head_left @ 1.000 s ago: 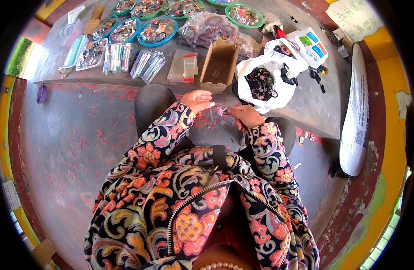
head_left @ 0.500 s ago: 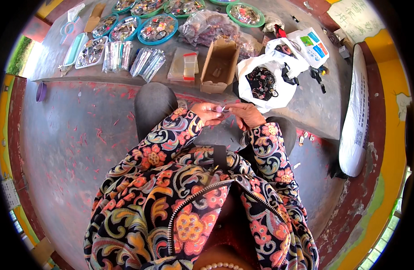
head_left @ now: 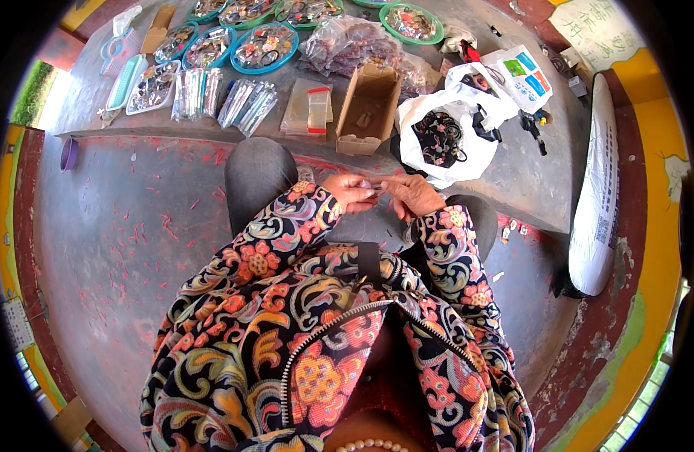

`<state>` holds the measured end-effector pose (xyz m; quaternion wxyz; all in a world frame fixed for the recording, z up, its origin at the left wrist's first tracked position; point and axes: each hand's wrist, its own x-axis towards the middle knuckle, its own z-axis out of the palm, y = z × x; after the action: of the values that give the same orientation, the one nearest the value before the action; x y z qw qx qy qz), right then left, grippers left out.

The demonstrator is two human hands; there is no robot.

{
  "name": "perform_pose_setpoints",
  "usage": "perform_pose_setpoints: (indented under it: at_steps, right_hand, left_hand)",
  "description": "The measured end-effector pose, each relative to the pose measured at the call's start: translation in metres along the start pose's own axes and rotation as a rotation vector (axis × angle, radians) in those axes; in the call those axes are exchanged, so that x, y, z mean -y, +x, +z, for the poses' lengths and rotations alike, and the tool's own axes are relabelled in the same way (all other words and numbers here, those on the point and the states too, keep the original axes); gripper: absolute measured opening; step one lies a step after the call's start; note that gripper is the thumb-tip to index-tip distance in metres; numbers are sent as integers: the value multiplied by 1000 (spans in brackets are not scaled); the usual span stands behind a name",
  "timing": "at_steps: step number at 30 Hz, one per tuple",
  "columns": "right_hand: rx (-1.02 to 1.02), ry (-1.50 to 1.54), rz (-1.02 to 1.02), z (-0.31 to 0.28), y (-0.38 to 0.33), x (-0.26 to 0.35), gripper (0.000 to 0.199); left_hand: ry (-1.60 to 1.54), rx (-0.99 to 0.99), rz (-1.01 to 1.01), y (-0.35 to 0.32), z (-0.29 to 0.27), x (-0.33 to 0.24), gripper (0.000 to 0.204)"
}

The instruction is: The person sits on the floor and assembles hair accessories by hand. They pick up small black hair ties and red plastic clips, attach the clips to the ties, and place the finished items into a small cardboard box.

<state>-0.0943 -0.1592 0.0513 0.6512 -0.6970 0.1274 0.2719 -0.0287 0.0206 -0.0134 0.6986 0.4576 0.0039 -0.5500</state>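
Left hand (head_left: 350,192) and right hand (head_left: 412,196) met above the lap, fingertips pinched together on a small pale item (head_left: 373,184) held between them; its kind was too small to tell. Both hands were narrow, fingers curled. Just beyond, on the table (head_left: 513,173), stood an open cardboard box (head_left: 368,109) and a white bag (head_left: 437,139) of dark pieces. Round trays (head_left: 264,45) lay farther back.

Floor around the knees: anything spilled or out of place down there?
Yes. Small red scraps lie scattered over the grey floor by the left knee, with more beyond the right knee. Both hands, left hand and right hand, pinch a small pale piece.
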Motion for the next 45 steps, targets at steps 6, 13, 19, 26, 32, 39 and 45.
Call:
perform_pose_setpoints:
  at_steps: [6, 13, 19, 26, 32, 39, 45]
  right_hand:
    - [-13, -46, 64, 5, 2, 2, 33]
    - [40, -106, 103, 3, 5, -6, 36]
    - [125, -165, 89, -1, 2, -2, 38]
    - [66, -199, 108, -3, 7, -13, 33]
    - [65, -444, 64, 8, 17, -14, 31]
    - [70, -520, -8, 10, 6, -9, 32]
    - [-176, -198, -84, -4, -1, -5, 24]
  left_hand:
    - [19, -3, -24, -1, 2, 2, 24]
    - [-31, 39, -47, -2, 3, 3, 28]
    - [0, 39, -7, -3, 7, 3, 28]
    - [556, 23, -26, 2, 5, -7, 37]
    - [616, -25, 1, -2, 12, -14, 36]
    - [534, -43, -4, 7, 29, -4, 34]
    - [463, -32, -89, 14, 3, 4, 29]
